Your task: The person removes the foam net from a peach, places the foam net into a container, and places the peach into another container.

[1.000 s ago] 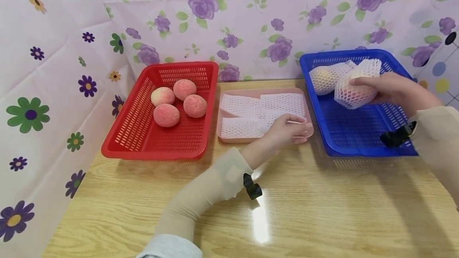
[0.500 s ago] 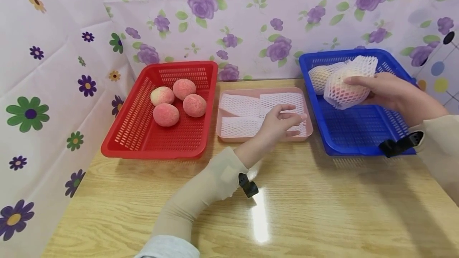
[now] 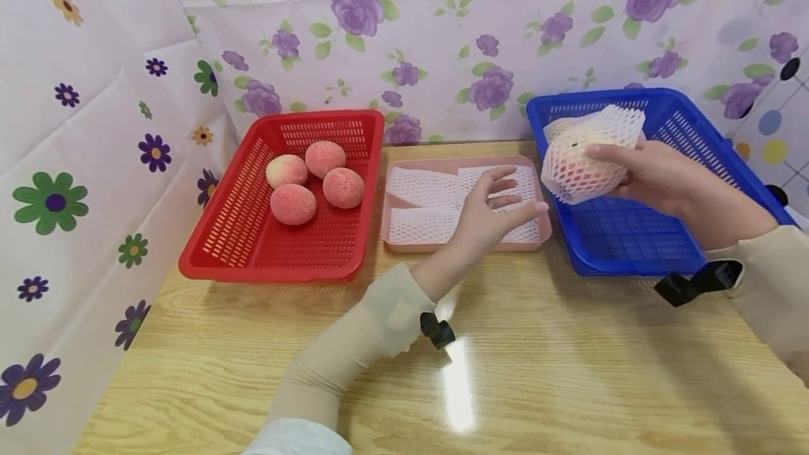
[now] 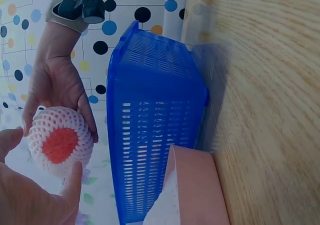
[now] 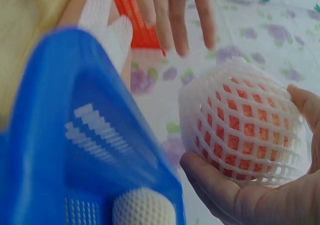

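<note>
My right hand [image 3: 670,181] grips a peach in a white foam net sleeve [image 3: 581,170], held above the left rim of the blue basket [image 3: 632,234]. Through the mesh, red skin shows in the right wrist view, and the loose net end points back toward the upper right in the head view. My left hand [image 3: 483,213] hovers over the pink tray [image 3: 411,247], fingers spread toward the netted peach and holding nothing. Flat white foam nets [image 3: 423,223] lie in that tray. Inside the blue basket sits another netted fruit [image 5: 145,208], mostly hidden in the head view.
On the left stands a red basket [image 3: 297,251] with several bare peaches [image 3: 293,203]. The wooden table [image 3: 537,357] runs along the front. Flowered cloth [image 3: 436,41] hangs behind and at the left side.
The right hand has carried the netted peach left, from over the blue basket to its left rim. My left hand has shifted slightly left and back, its fingers spreading.
</note>
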Tool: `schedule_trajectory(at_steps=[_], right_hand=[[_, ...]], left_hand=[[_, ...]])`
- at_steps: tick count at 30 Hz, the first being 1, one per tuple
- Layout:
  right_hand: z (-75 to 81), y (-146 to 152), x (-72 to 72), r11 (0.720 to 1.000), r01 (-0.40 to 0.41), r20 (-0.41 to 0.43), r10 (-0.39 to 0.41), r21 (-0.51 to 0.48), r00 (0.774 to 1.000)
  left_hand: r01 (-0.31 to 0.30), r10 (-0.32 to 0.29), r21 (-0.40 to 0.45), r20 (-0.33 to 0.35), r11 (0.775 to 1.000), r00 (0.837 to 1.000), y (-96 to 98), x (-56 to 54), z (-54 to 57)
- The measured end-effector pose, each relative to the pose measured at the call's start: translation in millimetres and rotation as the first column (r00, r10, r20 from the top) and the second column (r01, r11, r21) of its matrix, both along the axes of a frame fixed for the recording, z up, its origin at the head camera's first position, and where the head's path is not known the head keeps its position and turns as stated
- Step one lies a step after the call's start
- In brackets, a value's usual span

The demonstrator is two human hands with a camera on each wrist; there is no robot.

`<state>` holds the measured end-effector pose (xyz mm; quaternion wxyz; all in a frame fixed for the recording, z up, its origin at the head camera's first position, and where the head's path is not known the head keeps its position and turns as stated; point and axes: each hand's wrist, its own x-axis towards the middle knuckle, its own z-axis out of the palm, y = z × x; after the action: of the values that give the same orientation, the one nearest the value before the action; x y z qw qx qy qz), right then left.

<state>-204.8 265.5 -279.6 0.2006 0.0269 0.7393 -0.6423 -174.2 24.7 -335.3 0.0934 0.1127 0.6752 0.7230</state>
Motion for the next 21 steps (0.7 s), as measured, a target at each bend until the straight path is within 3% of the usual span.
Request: schedule_trajectory(at_steps=[5,11,16,21], right_hand=[[-2.2,-16,10.9,0.995,0.004,-0.007,-0.005,-0.103,1.000],[-5.0,-34,22.1,0.983,-0.025,-0.001,0.025,-0.180,1.000],[-10.7,-49,31.2,0.985,-0.058,-0.010,0.057,-0.163,0.998],[-19.1,-62,38.9,0.984,-0.084,-0.029,0.081,-0.155,0.996]], left_hand=[[-0.040,0.031,-0.086,-0.104,0.996,0.994,-1.6,1.0,0.7],[-0.059,0.049,-0.049,-0.188,0.997,0.981,0.4,2.4,0.1],[-0.048,0.032,-0.057,-0.251,0.997,0.967,0.2,4.7,-2.3],[-0.070,0.040,-0.113,-0.246,0.991,0.968,-3.0,6.3,-8.9]])
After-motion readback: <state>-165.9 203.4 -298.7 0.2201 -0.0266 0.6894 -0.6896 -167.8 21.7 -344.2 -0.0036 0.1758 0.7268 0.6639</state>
